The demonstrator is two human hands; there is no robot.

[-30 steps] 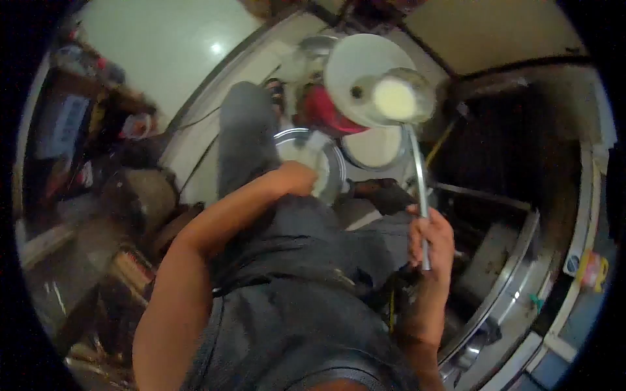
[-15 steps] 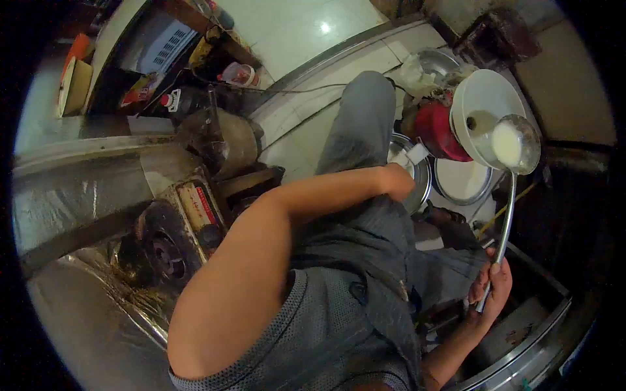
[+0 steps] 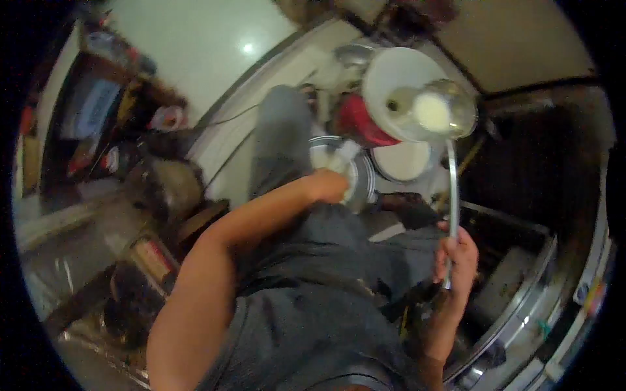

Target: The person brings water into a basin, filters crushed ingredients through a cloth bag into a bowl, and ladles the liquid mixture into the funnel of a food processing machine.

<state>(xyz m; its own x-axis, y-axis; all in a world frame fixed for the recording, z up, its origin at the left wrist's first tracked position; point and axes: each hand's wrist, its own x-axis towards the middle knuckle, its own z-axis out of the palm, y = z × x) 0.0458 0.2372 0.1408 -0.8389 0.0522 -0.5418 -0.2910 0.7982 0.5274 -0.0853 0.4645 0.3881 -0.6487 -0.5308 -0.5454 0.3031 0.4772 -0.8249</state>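
At the right, my right hand (image 3: 458, 256) is closed round the long metal handle of a ladle (image 3: 453, 195). White liquid (image 3: 432, 112) lies in the ladle's bowl, which is over the rim of a large white basin (image 3: 385, 78). My left hand (image 3: 331, 186) is closed at the edge of a metal pot (image 3: 365, 179) with pale contents. Just beyond its fingers, a small white flat piece (image 3: 349, 150) shows over the pot. Blur hides whether the hand grips it. Beside the pot stands a round container of white liquid (image 3: 401, 161).
A red container (image 3: 365, 122) stands against the white basin, with a metal bowl (image 3: 354, 55) behind. My knee (image 3: 282, 114) is left of the pot. A burner (image 3: 134, 296) sits at lower left, and a metal-edged counter (image 3: 515, 319) is at lower right.
The whole view has shifted, with the scene now further left and blurred. My right hand still holds the ladle upright by the basin. My left hand remains at the pot.
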